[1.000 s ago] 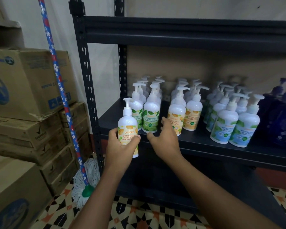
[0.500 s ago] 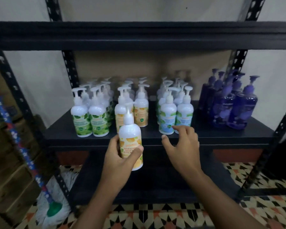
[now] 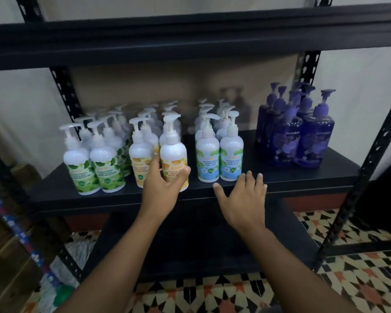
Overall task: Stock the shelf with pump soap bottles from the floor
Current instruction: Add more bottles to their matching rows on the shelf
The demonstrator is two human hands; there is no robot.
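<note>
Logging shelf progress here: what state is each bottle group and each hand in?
Orange-label white plastic pump bottle: upright at front of black metal shelf, gripped.
Left hand: curled round that bottle.
Right hand: fingers spread, holds nothing.
Green-label white pump bottles: upright, in rows.
Blue-label white pump bottles: upright, in rows.
Purple pump bottles: upright, clustered.

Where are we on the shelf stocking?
Done: green-label bottles, blue-label bottles and purple bottles stand in rows on the shelf. In hand: the left hand grips an orange-label bottle at the front of the orange row; the right hand hovers open. Left: letting go; floor stock is out of view.
</note>
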